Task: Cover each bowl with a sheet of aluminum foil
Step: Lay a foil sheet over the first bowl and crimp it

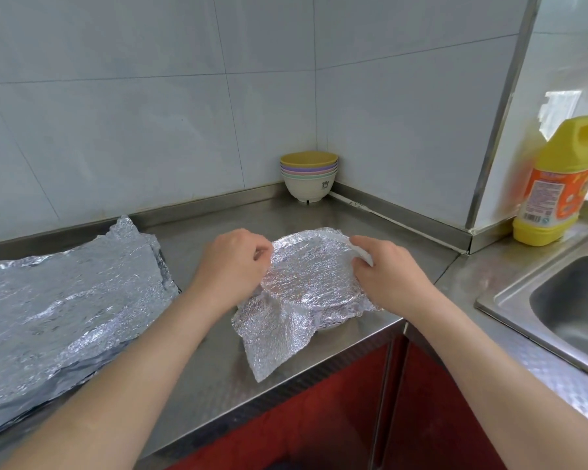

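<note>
My left hand pinches the foil sheet at its left side, and my right hand grips its right edge with fingers curled over the crinkles. The sheet is draped over a bowl hidden beneath it, near the front edge of the steel table, one corner trailing toward me. Spare foil lies spread at the left, a stack of bowls stands in the back corner, and a detergent bottle stands beside the sink

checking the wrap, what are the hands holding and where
The left hand pinches the foil sheet at its left edge, the right hand at its right edge.
</note>
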`<action>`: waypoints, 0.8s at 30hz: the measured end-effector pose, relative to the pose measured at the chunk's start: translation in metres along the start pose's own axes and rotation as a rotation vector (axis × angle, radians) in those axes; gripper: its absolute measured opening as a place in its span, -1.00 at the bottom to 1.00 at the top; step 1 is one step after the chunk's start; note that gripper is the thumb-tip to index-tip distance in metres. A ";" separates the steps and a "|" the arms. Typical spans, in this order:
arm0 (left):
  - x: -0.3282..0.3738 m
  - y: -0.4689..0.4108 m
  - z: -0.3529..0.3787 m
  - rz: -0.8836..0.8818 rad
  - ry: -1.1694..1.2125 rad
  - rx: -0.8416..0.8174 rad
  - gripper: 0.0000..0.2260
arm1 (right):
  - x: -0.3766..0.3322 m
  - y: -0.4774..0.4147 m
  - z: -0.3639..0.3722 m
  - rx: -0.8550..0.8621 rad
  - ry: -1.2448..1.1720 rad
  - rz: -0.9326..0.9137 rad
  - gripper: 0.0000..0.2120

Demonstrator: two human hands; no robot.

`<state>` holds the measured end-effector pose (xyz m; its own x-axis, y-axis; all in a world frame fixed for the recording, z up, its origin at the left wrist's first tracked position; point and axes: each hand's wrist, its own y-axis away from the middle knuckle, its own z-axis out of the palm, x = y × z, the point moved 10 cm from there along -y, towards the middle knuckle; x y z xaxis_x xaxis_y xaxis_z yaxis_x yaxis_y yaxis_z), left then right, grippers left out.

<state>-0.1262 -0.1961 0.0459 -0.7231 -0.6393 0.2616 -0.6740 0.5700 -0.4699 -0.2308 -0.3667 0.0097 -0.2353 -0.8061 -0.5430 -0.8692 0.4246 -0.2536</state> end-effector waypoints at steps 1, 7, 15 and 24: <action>-0.004 -0.002 0.001 -0.043 0.000 -0.007 -0.84 | 0.003 -0.002 0.001 0.011 -0.022 0.008 -0.78; -0.024 -0.010 0.006 -0.205 0.029 -0.064 -0.87 | -0.001 -0.005 0.007 0.027 -0.094 -0.008 -0.81; 0.080 0.036 -0.010 0.164 0.104 -0.002 -0.85 | 0.008 0.025 -0.027 0.189 -0.410 -0.073 -0.70; 0.107 0.049 0.013 0.287 -0.027 0.033 -0.79 | -0.003 0.050 -0.017 0.220 -0.152 -0.255 -0.63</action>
<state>-0.2346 -0.2429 0.0399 -0.8789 -0.4681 0.0912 -0.4366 0.7128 -0.5489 -0.2809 -0.3504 0.0125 0.0583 -0.8337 -0.5491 -0.7735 0.3100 -0.5528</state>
